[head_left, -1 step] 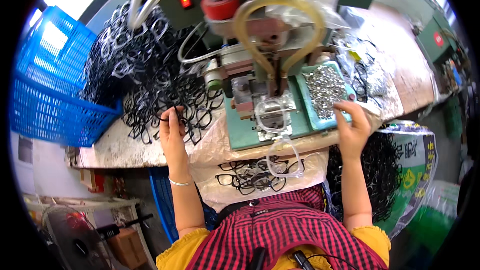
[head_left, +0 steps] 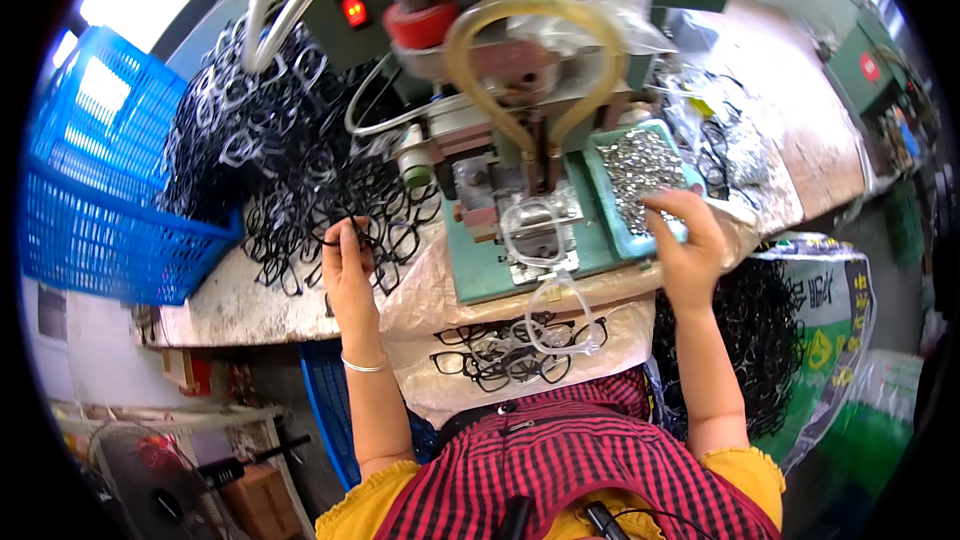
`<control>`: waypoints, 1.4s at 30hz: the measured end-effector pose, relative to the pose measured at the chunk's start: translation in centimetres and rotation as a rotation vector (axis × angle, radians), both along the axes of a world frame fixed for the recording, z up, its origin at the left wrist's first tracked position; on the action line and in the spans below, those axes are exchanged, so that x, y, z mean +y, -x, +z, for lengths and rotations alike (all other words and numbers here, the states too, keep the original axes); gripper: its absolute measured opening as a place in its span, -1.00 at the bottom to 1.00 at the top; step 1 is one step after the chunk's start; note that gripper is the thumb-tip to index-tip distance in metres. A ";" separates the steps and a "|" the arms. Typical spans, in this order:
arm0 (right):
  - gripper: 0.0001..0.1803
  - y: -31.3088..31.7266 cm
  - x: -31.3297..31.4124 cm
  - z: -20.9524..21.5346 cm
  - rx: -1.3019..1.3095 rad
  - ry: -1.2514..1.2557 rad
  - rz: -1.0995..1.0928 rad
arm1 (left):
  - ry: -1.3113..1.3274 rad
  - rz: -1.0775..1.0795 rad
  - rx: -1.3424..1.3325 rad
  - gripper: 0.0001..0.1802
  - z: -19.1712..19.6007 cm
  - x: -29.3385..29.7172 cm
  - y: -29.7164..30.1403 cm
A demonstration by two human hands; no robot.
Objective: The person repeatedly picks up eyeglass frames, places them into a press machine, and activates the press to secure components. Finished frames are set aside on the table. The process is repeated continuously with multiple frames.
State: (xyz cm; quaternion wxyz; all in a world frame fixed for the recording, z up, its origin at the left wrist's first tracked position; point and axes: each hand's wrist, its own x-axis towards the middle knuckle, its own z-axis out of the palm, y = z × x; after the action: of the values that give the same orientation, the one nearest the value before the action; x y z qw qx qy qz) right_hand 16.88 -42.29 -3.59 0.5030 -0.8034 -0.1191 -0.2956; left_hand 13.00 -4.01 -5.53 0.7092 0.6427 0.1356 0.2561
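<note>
My left hand is closed in a pinch on a black glasses frame, at the near edge of a heap of similar frames. Beside the light blue tray of small shiny metal parts, my right hand has its thumb and forefinger drawn together. Whatever may be between those fingertips is too small to make out. A clear glasses frame rests on the metal fixture of the green-based bench machine, one rim under the machine head and the other hanging toward me.
Several black and clear frames lie on the brown paper over my lap. A blue basket stands at left beside a tall frame heap. A yellowish hose loops over the machine. A sack of dark frames sits at right.
My right hand has shifted slightly left, over the near right edge of the tray. The left hand keeps its pinch. The whole view has shifted a little.
</note>
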 end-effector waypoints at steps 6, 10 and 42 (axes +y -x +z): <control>-0.67 -3.3 7.2 2.4 0.060 -0.334 0.265 | 0.048 -0.064 -0.087 -0.83 -3.6 -3.2 -2.2; -0.55 -2.5 8.5 1.7 0.135 -0.490 0.294 | 0.023 -0.046 -0.098 -0.83 -3.4 -3.4 -1.1; -0.89 -6.7 -0.9 -4.5 -0.138 0.459 -0.188 | -0.931 -0.230 -0.521 -0.48 3.6 -12.5 2.9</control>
State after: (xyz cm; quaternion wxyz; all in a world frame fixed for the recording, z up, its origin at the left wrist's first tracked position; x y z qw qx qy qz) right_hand 23.62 -43.18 -8.12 0.2684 -0.8821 -0.1419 -0.3603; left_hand 10.10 -16.51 -1.97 0.3834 0.8147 -0.2435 0.3607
